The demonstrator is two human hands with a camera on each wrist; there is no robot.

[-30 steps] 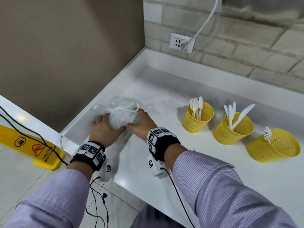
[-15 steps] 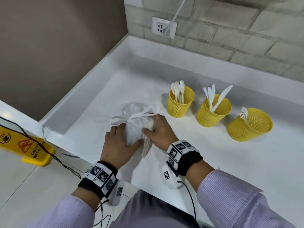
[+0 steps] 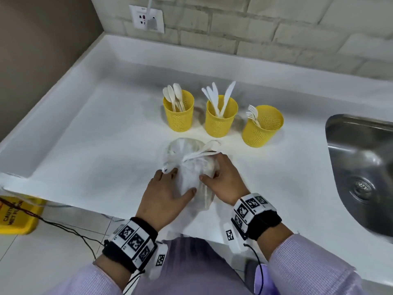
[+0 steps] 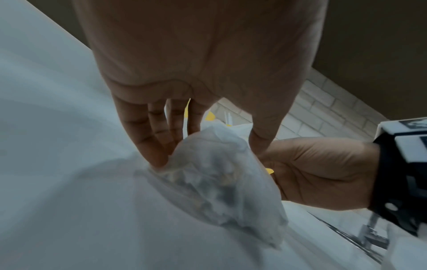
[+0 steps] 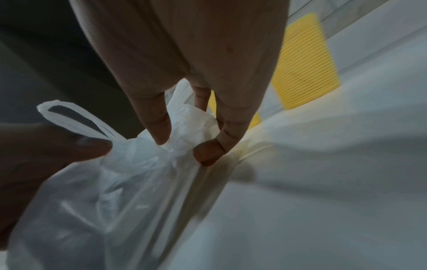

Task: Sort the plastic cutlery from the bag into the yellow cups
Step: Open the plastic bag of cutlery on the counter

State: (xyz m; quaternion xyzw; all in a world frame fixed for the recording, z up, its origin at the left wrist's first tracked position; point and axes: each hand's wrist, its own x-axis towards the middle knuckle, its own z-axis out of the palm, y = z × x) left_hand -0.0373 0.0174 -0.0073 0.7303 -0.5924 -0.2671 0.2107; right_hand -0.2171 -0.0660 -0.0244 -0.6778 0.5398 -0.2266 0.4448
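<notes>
A white translucent plastic bag (image 3: 188, 165), its handles knotted, lies on the white counter (image 3: 102, 135) just in front of three yellow perforated cups. The left cup (image 3: 179, 119) holds spoons, the middle cup (image 3: 221, 122) knives, the right cup (image 3: 262, 129) forks. My left hand (image 3: 170, 188) holds the bag's left side, fingers along it and thumb across the top. My right hand (image 3: 220, 175) pinches the bag near the knot between thumb and fingers (image 5: 161, 127). In the left wrist view the bag (image 4: 221, 182) shows lumpy contents; what they are I cannot make out.
A steel sink (image 3: 361, 167) is sunk into the counter at the right. The counter's front edge runs just below my wrists. A wall socket (image 3: 146, 18) sits on the brick wall behind. On the floor at the left stands a yellow wet-floor sign (image 3: 14, 218) with cables.
Both hands have brought the bag rightwards along the counter, from the left end to a spot right in front of the cups. The sink has come into view.
</notes>
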